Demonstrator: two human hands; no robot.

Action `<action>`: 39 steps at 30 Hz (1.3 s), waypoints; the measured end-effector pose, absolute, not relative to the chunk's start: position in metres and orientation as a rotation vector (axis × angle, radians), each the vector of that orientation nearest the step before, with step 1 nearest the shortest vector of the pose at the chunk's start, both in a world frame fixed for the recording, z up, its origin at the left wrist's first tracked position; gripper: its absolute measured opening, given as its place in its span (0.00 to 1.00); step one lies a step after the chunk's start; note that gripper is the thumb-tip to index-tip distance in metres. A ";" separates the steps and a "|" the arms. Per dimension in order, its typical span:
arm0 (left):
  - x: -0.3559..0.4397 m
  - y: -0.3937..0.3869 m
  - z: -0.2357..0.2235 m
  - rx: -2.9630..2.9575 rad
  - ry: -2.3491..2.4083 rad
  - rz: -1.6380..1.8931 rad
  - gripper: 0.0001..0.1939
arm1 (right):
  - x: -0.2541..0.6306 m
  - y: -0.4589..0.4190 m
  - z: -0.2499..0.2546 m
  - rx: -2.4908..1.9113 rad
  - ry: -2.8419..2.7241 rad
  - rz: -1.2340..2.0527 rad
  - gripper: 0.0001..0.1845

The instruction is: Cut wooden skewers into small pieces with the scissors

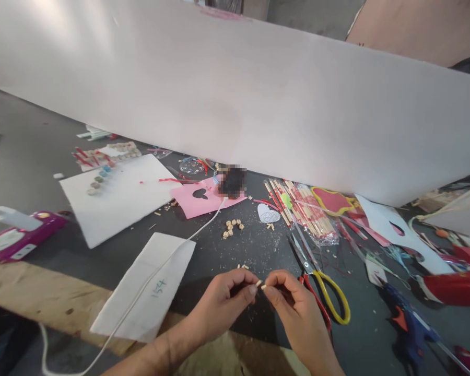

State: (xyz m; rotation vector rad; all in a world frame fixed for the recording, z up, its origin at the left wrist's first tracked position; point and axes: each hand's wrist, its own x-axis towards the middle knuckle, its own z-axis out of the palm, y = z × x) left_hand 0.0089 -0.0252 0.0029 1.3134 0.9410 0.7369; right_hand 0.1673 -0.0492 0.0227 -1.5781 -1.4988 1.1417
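Observation:
My left hand [230,295] pinches a short pale wooden stick piece [259,283] between thumb and forefinger. Close beside it, my right hand [292,308] pinches another small pale stick piece [263,287]; the two ends nearly meet, and I cannot tell whether they touch. Behind my left fingers lie a few more cut stick bits [243,267]. Further back sits a group of small pale wooden clusters [232,227] amid scattered crumbs. Scissors [309,269] with one yellow and one red handle lie partly open just right of my right hand.
Chopsticks [313,211] in red-printed wrapping lie at the back right. A blue glue gun [409,324] rests at right. Left are a white board [121,198], a marked white sheet [151,287] crossed by a white cable [168,256], and a magenta power strip [31,237]. A white panel [235,94] stands behind.

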 end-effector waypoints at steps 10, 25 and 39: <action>0.014 -0.036 0.005 1.387 0.960 0.654 0.10 | 0.171 -0.063 0.017 -1.561 -1.435 1.185 0.09; 0.024 -0.001 0.020 2.051 1.051 0.662 0.11 | 0.186 -0.032 0.029 -1.589 -1.601 1.075 0.14; 0.044 0.067 0.063 2.370 0.856 0.665 0.11 | 0.199 0.009 0.056 -1.631 -1.537 0.664 0.12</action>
